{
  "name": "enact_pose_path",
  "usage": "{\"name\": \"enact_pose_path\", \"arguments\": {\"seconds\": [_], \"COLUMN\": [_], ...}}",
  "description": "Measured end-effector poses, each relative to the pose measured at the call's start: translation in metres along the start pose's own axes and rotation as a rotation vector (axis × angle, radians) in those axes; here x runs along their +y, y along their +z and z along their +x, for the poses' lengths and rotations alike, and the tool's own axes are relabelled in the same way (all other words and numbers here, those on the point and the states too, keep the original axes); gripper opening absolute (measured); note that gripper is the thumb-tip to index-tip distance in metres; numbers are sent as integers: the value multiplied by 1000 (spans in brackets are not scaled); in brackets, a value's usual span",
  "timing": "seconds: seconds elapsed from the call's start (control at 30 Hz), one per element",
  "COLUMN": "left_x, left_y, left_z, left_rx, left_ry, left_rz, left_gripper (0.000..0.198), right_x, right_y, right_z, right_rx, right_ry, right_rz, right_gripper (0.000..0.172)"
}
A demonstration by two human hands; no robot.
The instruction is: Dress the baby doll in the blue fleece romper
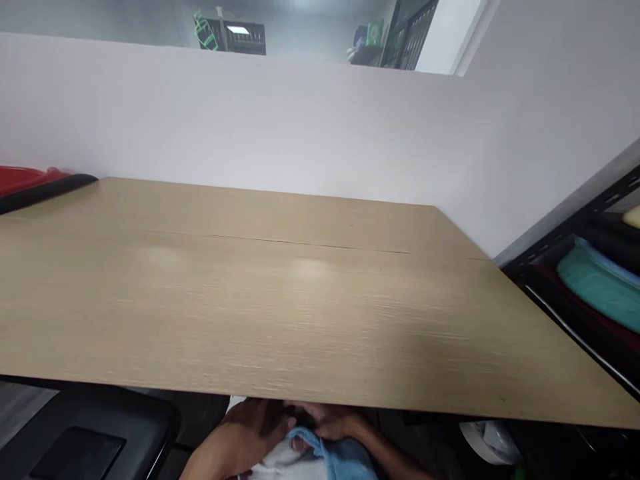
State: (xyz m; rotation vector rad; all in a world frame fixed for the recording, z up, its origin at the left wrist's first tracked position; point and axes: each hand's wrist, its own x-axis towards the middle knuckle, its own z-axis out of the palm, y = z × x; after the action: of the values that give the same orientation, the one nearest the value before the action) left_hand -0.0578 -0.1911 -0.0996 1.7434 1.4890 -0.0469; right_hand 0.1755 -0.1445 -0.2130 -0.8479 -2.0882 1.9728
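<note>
Both hands are low in the head view, close together just below the table's front edge. My left hand (250, 430) comes in from the lower left, fingers curled inward. What it grips lies in shadow and cannot be made out. My right hand (333, 423) reaches in from the lower right, closed at the upper edge of a blue cloth (347, 457). The cloth hangs down from there and is cut off by the bottom of the view. White fabric (287, 463) lies below and between the hands. The fingertips are partly hidden.
A wide wooden table (300, 300) spans the view and meets a white wall (250, 120). At its far left is a red thing with a black rim (50, 187). A black rack with folded teal fabric (600, 280) stands right. A black seat (90, 427) is lower left.
</note>
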Motion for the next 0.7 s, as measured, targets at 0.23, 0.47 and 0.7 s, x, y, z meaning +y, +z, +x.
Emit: {"name": "enact_pose_path", "arguments": {"seconds": [0.23,0.47,0.7], "left_x": [-11,-11,-5], "left_y": [17,27,26], "left_z": [-1,-11,-26], "left_rx": [102,75,32], "left_ry": [18,-86,-74], "left_rz": [-43,81,17], "left_gripper": [55,56,60], "right_x": [-1,5,5], "right_y": [9,2,20], "right_z": [5,20,22], "right_rx": [151,23,214], "right_ry": [20,62,-182], "right_rz": [42,-161,-83], "right_gripper": [58,61,56]}}
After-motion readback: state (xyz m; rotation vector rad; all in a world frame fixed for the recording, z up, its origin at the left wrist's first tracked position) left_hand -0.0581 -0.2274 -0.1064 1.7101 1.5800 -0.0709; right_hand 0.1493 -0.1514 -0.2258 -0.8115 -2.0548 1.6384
